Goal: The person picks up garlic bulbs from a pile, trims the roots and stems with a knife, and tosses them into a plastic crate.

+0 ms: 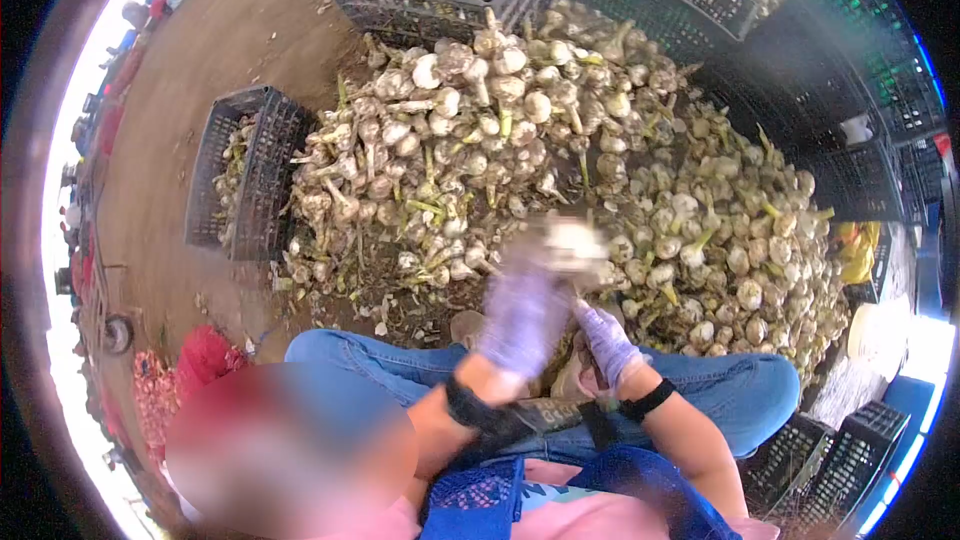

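Observation:
My left hand (522, 315), in a pale purple glove, is blurred by motion above the ground in front of my lap. Its fingers are closed around a whitish garlic bulb (575, 243), also smeared. My right hand (606, 342), in a similar glove, is just right of it and lower, near my shoe. Its fingers are curled; whatever they grip is hidden. Beyond both hands lies a large heap of garlic bulbs (430, 130) with stems, and another heap of garlic (740, 260) spreads to the right.
A black crate (440, 10) with stem trimmings stands behind the heap; a smaller crate (270, 130) is at the left. Stacked crates (840, 90) line the right back. More crates (835, 460) sit lower right. A red mesh sack (208, 355) lies at left. A blurred patch covers the lower left.

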{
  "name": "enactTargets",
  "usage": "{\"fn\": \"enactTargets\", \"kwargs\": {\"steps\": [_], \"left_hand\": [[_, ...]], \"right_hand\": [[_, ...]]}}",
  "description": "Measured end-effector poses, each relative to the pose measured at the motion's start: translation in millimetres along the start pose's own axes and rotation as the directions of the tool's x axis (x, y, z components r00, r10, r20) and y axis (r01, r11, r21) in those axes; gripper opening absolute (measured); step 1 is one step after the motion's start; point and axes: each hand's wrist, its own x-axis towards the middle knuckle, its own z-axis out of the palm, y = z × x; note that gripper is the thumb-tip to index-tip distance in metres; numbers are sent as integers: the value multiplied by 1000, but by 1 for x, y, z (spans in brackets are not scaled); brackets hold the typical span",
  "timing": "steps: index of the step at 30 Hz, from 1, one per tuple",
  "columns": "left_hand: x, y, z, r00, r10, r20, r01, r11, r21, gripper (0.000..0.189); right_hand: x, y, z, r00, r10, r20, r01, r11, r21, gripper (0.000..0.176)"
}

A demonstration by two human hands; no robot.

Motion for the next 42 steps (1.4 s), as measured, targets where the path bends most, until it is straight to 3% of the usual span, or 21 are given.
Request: {"fn": "enactTargets", "kwargs": {"steps": [2,5,6,7,8,9,11,14,15,18,21,23,26,27,29,32,34,35,37,39,42], "left_hand": [[-26,10,45,936,-119,330,-81,841,536,58],[5,8,9,895,-21,445,-312,683,661,60],[21,18,-7,975,-47,216,-155,551,820,54],[41,27,-33,992,-59,115,-41,700,713,47],[69,28,-82,990,115,81,-116,336,935,42],[84,38,-115,978,124,-170,84,512,855,39],[107,46,-183,947,308,88,6,-292,956,39],[127,40,-216,984,-128,123,-177,-695,697,49],[141,36,-216,970,-162,-182,25,-677,736,55],[145,45,-221,953,-249,-172,-128,-845,519,44],[148,55,-213,927,-89,-364,158,-789,594,40],[140,66,-215,942,-106,-319,103,-812,574,43],[127,81,-239,980,197,-8,137,-652,746,74],[117,101,-209,950,121,-288,311,-262,914,73],[80,121,-156,968,-25,-249,242,345,907,79],[26,126,-103,983,-162,-85,169,623,763,78],[-6,123,-73,989,-146,-24,105,579,809,81],[-20,120,-62,993,-116,28,40,542,839,82],[-44,118,-44,985,-140,101,0,588,809,89],[-57,118,-32,958,-182,221,-124,432,893,89],[-68,112,-32,924,-377,69,239,709,664,83]], "right_hand": [[89,184,-26,935,-354,-31,351,933,-81,35],[33,58,-5,988,-105,114,55,926,373,43],[1,-29,7,936,348,-53,-349,937,-19,31],[10,-12,3,972,222,-80,-221,975,14,32],[15,-5,-1,968,237,-81,-234,971,40,33],[19,1,-3,964,252,-84,-247,967,69,34],[24,9,1,962,234,-138,-226,971,74,36],[23,-6,4,960,255,-115,-257,966,-6,38],[22,-15,3,956,292,-39,-294,952,-85,40],[23,-8,-3,963,269,-8,-270,961,-54,55],[22,-20,-9,957,290,16,-290,957,-30,51],[15,-30,-7,952,304,36,-304,953,-1,49],[3,-38,0,991,126,-51,-124,991,54,42],[-2,-41,2,992,115,-48,-113,992,57,42],[-10,-48,8,1000,12,-20,-12,1000,5,42],[-20,-47,17,980,-197,36,200,963,-179,44],[-32,-58,21,891,-416,181,452,780,-433,49],[-44,-73,24,887,-426,178,458,773,-438,49],[-71,-109,34,839,-400,369,527,426,-736,53],[-89,-130,44,847,-357,394,516,375,-770,53],[-107,-146,51,800,-326,503,580,212,-786,53]]}}
